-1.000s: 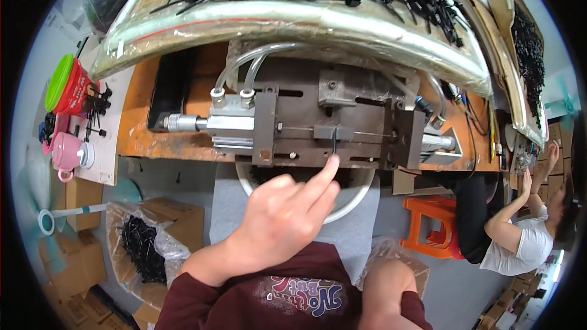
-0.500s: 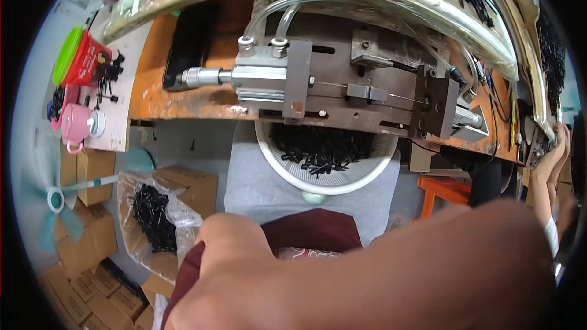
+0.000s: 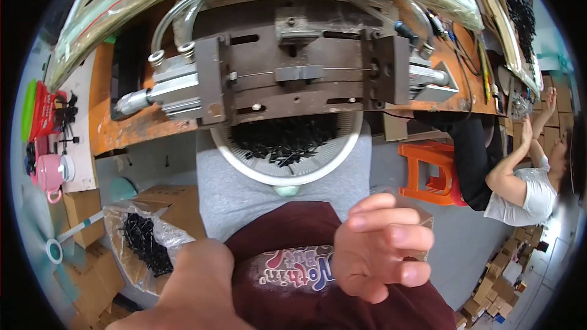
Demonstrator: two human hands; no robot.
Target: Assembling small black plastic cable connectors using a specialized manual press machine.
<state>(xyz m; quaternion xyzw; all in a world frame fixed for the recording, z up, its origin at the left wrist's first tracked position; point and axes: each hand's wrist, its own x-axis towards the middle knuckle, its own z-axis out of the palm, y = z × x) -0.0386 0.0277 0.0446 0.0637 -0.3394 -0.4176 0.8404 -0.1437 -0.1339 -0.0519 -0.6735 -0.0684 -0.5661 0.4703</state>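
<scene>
My right hand [image 3: 384, 245] is raised in front of my dark red shirt [image 3: 263, 302], its palm turned partly up. The fingers are loosely bent and apart, and nothing shows between them. At the lower left, my left hand [image 3: 199, 272] is close to the camera beside the shirt; its fingers are hidden. Ahead of both hands, a white basket [image 3: 287, 178] of small black parts [image 3: 284, 140] rests on my lap. Above it stands a metal clamping fixture [image 3: 299, 95] with an air cylinder at each end and a small grey block [image 3: 298, 73] on a thin rod.
A plastic-lined carton [image 3: 147, 241] of black parts stands at left, near a fan [image 3: 55, 250]. A red tub [image 3: 43, 110] and pink cup [image 3: 50, 171] sit on the side table. At right are an orange stool [image 3: 422, 168] and another person [image 3: 520, 189].
My right arm, which lay across the front toward the left, has swung back to the right, bringing its hand into sight. The fixture and basket now appear farther left in view.
</scene>
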